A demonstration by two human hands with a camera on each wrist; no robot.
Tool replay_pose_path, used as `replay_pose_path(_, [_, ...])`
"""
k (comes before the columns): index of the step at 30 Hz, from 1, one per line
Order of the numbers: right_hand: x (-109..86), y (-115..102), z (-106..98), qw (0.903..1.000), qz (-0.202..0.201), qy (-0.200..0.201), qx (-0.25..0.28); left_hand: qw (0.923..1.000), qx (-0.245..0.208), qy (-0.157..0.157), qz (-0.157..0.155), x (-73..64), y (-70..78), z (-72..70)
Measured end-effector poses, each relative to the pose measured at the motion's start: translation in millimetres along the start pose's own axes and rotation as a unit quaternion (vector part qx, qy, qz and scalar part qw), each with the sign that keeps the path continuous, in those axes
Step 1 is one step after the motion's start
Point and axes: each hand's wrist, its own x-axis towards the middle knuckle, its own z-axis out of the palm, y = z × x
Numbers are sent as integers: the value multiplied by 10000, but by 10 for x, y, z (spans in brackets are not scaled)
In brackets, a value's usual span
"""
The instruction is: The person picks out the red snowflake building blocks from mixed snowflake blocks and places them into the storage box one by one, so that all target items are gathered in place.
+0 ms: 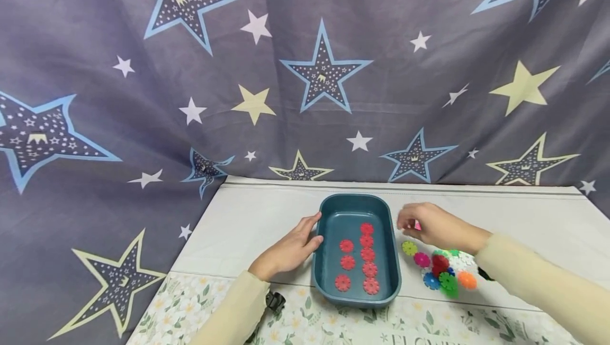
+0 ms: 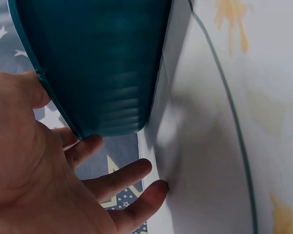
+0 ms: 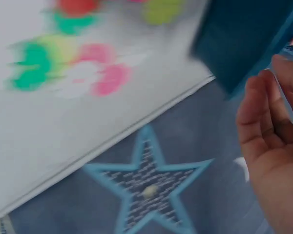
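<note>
A dark teal rectangular tray stands on the table with two columns of red notched plastic discs lying in it. My left hand rests at the tray's left side, fingertips on the rim. In the left wrist view its fingers are spread, two of them reaching past the tray's corner. My right hand hovers just right of the tray, fingers loosely bent. A gap shows between thumb and fingers in the right wrist view, and no disc is visible there.
Right of the tray lies a loose pile of coloured notched discs, among them a blue disc, an orange disc and a yellow-green disc. A star-patterned curtain hangs behind the table. A floral cloth covers the front.
</note>
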Motion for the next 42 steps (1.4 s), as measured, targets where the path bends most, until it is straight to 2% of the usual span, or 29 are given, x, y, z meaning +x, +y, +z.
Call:
replay_pose_path(3, [-296,78,8,9991,348,-231,41,10000,-3,-23,-63,-14,0,0])
replay_pose_path(7, [-623,164,62,9940,801,-638,386,10000,7,21,-8,-33,-7,-4])
replay_pose_path(11, [-832,233,132,9900,843,-800,802,10000,3,64,39,-39,-25,-4])
replay_pose_path(14, [-905,267,175,9911,775,-727,803,10000,21,69,28,-42,-38,-2])
replay_pose_path(20, [-908,313,218,9942,905,-489,319,10000,24,61,-2,-32,-42,-3])
replay_pose_path(25, [-864,327,200,9903,1158,-457,615,10000,41,58,50,-24,-27,-4])
replay_pose_path(28, [-843,336,178,9883,1172,-467,856,9999,37,70,74,-23,-15,-6])
replay_pose_path(32, [-824,341,154,9895,1117,-406,826,9999,35,80,85,-20,-9,-4])
replay_pose_path(38, [-763,275,117,9960,856,93,252,9999,74,86,72,-16,4,0])
replay_pose_path(42, [-638,168,73,9960,700,556,-64,9998,91,111,103,-4,0,8])
